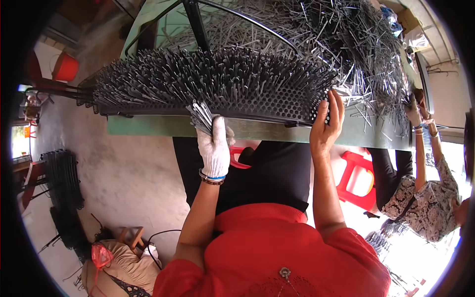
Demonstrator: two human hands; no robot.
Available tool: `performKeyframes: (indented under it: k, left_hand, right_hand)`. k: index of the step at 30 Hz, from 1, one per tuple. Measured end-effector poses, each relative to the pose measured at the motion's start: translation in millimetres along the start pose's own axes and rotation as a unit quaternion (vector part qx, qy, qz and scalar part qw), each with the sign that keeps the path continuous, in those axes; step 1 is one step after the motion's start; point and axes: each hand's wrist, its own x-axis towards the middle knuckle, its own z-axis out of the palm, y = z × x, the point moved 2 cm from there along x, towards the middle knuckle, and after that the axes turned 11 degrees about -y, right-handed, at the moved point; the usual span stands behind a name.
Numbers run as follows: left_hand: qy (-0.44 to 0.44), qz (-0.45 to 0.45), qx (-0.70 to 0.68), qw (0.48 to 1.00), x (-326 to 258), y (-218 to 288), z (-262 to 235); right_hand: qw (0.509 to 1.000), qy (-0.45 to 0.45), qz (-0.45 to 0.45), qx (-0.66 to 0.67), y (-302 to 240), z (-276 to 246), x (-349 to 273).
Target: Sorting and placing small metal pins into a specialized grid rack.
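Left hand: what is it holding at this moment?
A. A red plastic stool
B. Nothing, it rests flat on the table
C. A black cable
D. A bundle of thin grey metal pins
D: the gloved left hand closes its grip on a bundle of thin grey metal pins, held up against the front edge of the perforated black tray bristling with upright pins.

A small workshop: a green workbench (148,126) at twelve o'clock bears a heap of loose metal pins (356,44) and a perforated tray (217,84) bristling with them, above a bare concrete floor (128,173) with wire racks (62,183) at nine o'clock.
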Motion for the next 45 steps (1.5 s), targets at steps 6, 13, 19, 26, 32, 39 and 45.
performKeyframes:
  k: [6,13,19,26,32,39,45]
  left_hand:
    - [0.016,-0.008,0.034,0.999,17.7,1.2,6.8]
    - [-0.003,0.018,0.060,0.998,37.0,-0.6,-1.6]
    - [-0.054,0.008,0.085,0.995,47.0,14.5,-18.3]
    - [-0.206,-0.210,-0.034,0.955,-16.0,15.1,-3.1]
    - [-0.225,-0.262,-0.120,0.931,-34.6,18.1,19.5]
    - [-0.222,-0.271,-0.080,0.933,-33.3,0.0,22.0]
    - [-0.117,-0.266,-0.161,0.943,-30.9,-0.3,19.0]
  right_hand:
    - [1.000,-0.013,-0.007,0.006,6.6,8.4,24.1]
    - [0.999,-0.004,0.002,0.040,8.8,18.5,37.7]
    - [0.997,0.002,-0.061,-0.051,-9.5,16.3,30.7]
    - [0.965,-0.215,-0.058,0.141,-84.7,9.7,-3.0]
    - [0.900,-0.332,0.071,0.274,-92.8,33.2,-20.4]
    - [0.882,-0.328,0.180,0.285,-85.9,29.4,-21.1]
    - [0.869,-0.278,0.159,0.377,-82.7,25.8,-6.4]
